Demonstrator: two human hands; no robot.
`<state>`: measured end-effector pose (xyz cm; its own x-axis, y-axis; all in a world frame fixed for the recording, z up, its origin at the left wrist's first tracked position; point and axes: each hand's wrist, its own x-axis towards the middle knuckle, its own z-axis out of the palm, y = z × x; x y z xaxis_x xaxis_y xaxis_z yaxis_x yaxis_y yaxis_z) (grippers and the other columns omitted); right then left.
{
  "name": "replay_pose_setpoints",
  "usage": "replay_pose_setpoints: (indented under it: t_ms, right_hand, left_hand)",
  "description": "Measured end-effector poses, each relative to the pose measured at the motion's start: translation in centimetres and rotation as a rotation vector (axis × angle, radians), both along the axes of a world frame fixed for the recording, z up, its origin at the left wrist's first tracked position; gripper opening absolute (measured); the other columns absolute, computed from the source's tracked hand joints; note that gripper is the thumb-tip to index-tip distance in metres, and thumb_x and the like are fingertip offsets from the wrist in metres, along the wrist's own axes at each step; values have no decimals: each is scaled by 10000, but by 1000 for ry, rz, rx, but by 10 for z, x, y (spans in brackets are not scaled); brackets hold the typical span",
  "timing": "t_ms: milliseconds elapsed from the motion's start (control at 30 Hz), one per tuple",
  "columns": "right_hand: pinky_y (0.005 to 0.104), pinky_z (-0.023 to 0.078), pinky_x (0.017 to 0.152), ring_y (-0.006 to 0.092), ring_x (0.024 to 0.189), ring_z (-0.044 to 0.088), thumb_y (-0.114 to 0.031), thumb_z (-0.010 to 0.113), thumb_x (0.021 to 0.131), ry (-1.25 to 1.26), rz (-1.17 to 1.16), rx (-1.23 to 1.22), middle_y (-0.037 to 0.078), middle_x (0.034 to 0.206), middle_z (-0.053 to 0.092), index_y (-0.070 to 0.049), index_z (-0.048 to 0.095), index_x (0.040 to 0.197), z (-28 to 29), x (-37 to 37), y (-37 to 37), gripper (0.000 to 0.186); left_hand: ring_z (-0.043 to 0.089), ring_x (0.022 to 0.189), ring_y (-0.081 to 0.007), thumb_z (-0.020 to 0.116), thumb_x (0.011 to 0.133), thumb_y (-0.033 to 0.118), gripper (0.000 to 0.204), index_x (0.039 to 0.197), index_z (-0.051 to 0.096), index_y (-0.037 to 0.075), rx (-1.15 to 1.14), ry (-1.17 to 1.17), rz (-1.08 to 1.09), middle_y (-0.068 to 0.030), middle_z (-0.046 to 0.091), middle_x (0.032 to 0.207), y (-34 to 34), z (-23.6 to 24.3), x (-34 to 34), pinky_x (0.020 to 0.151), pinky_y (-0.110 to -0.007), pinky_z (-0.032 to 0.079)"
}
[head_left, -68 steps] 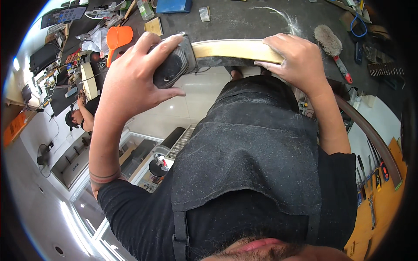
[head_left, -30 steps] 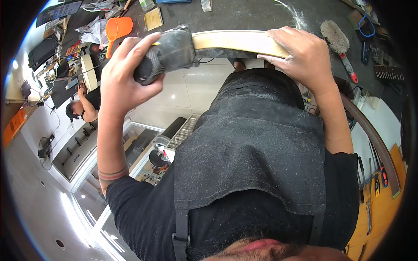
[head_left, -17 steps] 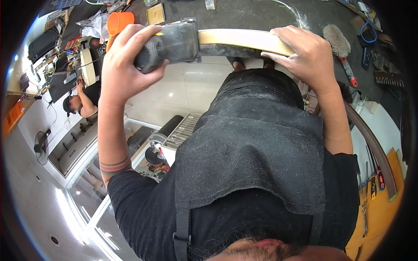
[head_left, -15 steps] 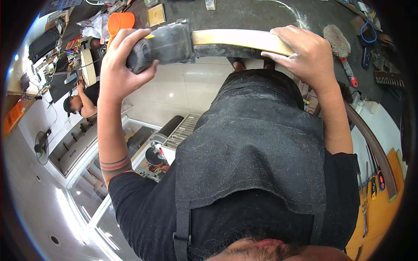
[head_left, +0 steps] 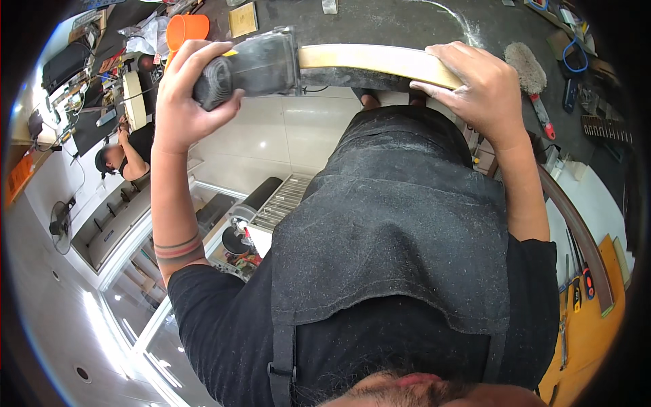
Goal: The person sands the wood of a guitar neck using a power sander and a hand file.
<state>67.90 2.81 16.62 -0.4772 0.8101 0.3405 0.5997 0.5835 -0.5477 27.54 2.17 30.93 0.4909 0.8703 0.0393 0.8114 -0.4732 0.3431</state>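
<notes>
My left hand (head_left: 186,95) grips a dark grey sanding block (head_left: 254,66) and presses it on the left end of a long, pale curved wooden strip (head_left: 373,60). My right hand (head_left: 478,88) clamps the strip's right part against the edge of the dark workbench (head_left: 407,20). A dusty black apron covers my front below both arms.
An orange cup (head_left: 186,28), a small wooden block (head_left: 243,18) and clutter lie at the bench's left. A dust brush (head_left: 527,68) lies at the right. A dark curved wooden strip (head_left: 576,234) runs down the right. Another person (head_left: 125,152) works at far left. Tools rest on a yellow surface (head_left: 583,319).
My left hand has slid the sanding block leftward along the strip, from beside its middle toward its left end. The right hand has kept its hold.
</notes>
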Motion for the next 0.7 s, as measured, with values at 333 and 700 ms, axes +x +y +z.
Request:
replay_pose_setpoints:
  t_ms: [333, 700]
  right_hand:
    - [384, 615, 741, 263, 852, 765, -419, 904, 787, -16, 10, 16, 30, 986, 783, -142, 788, 1088, -1, 1, 0, 426]
    - [385, 606, 727, 251, 843, 758, -433, 909, 780, -14, 6, 1, 5, 968, 777, -155, 783, 1058, 1, 0, 1, 413]
  left_hand:
    - [712, 984, -295, 887, 651, 168, 634, 1265, 745, 98, -1, 126, -72, -99, 708, 1091, -3, 7, 38, 856, -401, 584]
    - [694, 962, -307, 863, 684, 154, 678, 1349, 730, 136, 26, 258, -32, -87, 679, 1069, -13, 12, 74, 842, -411, 576]
